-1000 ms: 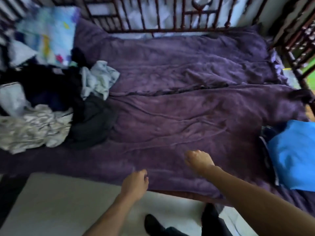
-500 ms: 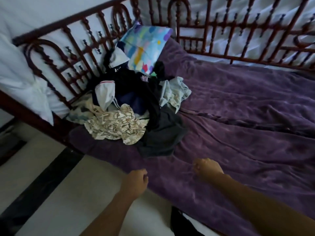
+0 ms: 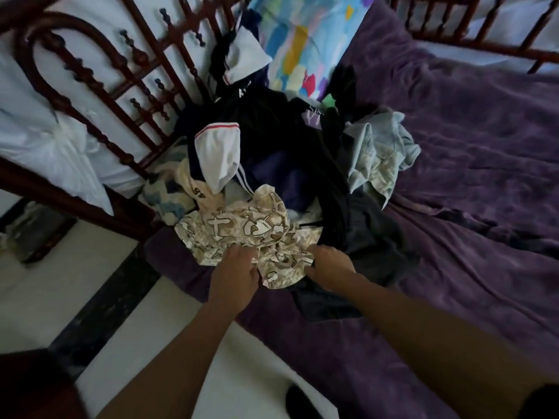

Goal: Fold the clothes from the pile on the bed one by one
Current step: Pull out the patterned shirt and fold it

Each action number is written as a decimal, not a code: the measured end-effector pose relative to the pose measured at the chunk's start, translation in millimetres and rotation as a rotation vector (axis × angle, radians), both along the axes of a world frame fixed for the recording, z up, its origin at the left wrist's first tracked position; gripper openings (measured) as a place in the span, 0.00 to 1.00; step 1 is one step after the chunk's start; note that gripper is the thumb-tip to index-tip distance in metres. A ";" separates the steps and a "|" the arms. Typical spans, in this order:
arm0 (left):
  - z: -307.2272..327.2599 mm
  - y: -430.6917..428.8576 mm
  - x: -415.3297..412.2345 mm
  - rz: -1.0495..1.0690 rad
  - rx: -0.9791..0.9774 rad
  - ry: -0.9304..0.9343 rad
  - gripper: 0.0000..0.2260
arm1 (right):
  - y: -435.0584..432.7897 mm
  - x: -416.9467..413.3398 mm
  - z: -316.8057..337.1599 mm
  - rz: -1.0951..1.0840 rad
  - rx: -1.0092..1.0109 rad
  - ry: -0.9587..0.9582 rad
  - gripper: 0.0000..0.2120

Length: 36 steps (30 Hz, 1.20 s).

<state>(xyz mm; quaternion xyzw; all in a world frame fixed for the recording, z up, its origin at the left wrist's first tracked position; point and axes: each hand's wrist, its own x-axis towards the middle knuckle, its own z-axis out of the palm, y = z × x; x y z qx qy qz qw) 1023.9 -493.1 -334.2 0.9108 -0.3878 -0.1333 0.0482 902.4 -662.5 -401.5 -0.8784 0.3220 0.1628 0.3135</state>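
A pile of clothes (image 3: 272, 164) is heaped on the purple blanket (image 3: 472, 207) of the bed, against the dark wooden bed frame (image 3: 90, 83) on the left. At the near edge of the pile a cream patterned garment (image 3: 251, 228) is spread, crumpled, with its lower hem close to the edge of the mattress. The garment is gripped by both hands. The left hand (image 3: 234, 275) is set on its near left part with the fingers bent into the fabric, and the right hand (image 3: 331, 267) is closed on its near right edge, where it meets a dark garment (image 3: 375, 240). Behind these, a white cloth with a red stripe (image 3: 217, 155) and a pale blue-grey garment (image 3: 381, 149) are seen on the heap. A colourful pillow (image 3: 299, 40) is propped at the far side of the pile. A pale floor (image 3: 45, 297) is seen below the bed.
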 end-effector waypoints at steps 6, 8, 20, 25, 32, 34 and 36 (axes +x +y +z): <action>-20.5 -26.8 63.9 -0.193 0.059 -0.128 0.33 | 24.3 49.9 -35.7 -1.023 0.589 -0.032 0.26; -28.1 -37.4 81.1 -0.335 0.110 -0.158 0.32 | 22.9 53.1 -36.0 -1.168 0.752 -0.055 0.06; 38.2 -75.7 222.6 0.112 -0.446 0.287 0.09 | -74.6 31.6 118.3 -1.906 0.523 -0.909 0.08; 63.1 -83.0 244.4 0.145 -0.504 0.465 0.14 | -88.0 16.6 189.0 -1.972 0.315 -1.123 0.11; 21.4 -21.9 211.3 -0.122 -0.234 0.359 0.17 | -9.0 -33.6 103.5 -1.307 0.027 -0.331 0.18; -1.7 11.0 203.4 -0.204 0.053 0.371 0.16 | 28.5 -49.4 63.1 -1.180 0.099 -0.069 0.17; -17.5 39.7 200.1 -0.271 0.332 0.414 0.15 | 62.8 -59.5 38.8 -0.984 0.190 0.072 0.12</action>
